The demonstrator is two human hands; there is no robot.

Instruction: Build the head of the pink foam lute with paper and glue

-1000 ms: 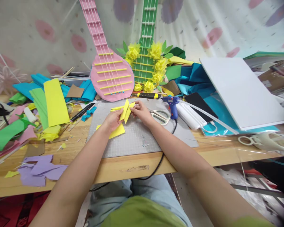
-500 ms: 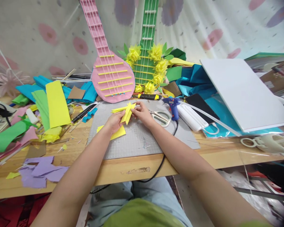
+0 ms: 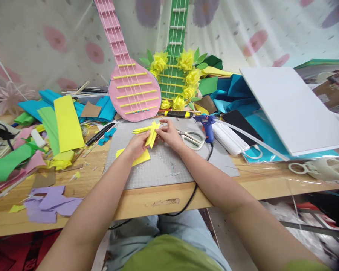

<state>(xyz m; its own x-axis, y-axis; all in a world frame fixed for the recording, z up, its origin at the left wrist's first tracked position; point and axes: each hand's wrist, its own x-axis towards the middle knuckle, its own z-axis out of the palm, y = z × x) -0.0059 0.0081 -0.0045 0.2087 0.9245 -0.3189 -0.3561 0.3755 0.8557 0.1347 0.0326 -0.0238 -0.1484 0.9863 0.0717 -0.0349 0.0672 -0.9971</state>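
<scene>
My left hand (image 3: pixel 138 145) and my right hand (image 3: pixel 168 134) meet over the grey cutting mat (image 3: pixel 169 165), both pinching a folded yellow paper piece (image 3: pixel 151 133) with pointed flaps. Under my left hand lies a flat yellow paper sheet (image 3: pixel 141 158). White-handled scissors (image 3: pixel 192 138) rest just right of my right hand, and a blue glue gun (image 3: pixel 206 126) stands beyond them with its black cord running off the table's front edge.
A pink paper guitar (image 3: pixel 132 90) and a green one with yellow flowers (image 3: pixel 177 79) lean at the back. Coloured paper strips (image 3: pixel 66 122) and purple scraps (image 3: pixel 49 203) litter the left. A white board (image 3: pixel 293 107), phone (image 3: pixel 238 122) and tape dispenser (image 3: pixel 319 169) sit right.
Both hands keep pinching the yellow piece; its flaps have shifted slightly as the fingers worked it. The view moved a little.
</scene>
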